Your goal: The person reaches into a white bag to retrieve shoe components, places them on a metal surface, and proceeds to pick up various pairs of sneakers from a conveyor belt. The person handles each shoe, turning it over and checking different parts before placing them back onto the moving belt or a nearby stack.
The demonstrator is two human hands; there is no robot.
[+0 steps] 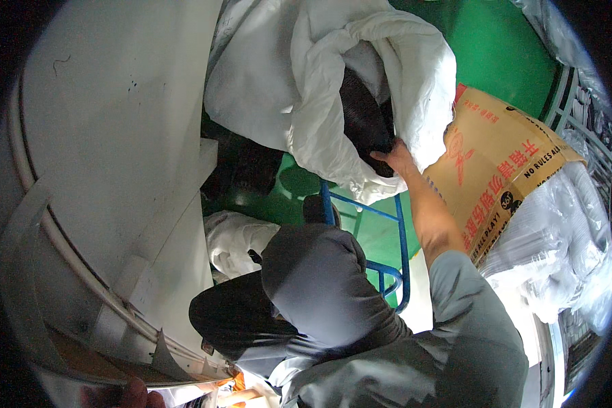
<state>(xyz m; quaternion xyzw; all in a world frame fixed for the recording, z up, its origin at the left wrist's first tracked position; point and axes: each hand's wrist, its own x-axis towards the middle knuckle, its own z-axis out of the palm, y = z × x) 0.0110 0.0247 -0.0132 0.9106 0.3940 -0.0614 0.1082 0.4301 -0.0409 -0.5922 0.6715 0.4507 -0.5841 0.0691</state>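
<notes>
A large white sack (418, 81) stands in front of me with its mouth rolled outward. Black ribbed cloth (364, 112) lies inside it. My right hand (396, 160) reaches in at the near right of the opening, its fingers closed on the black cloth and the thumb toward the left. Part of its fingers is hidden in the dark folds. Down at the lower left rim, only dim fingertips of my left hand (134, 396) show, close to the edge of a brown-topped board (92, 360). Whether they grip anything is too dark to make out.
A blue metal frame (402, 255) stands between my legs and the sack. Right of the sack is a brown cardboard box (496, 156), with clear plastic-wrapped goods (557, 231) beside it. A white panel (122, 115) fills the left. Another white bag (234, 238) lies on the green floor (489, 47).
</notes>
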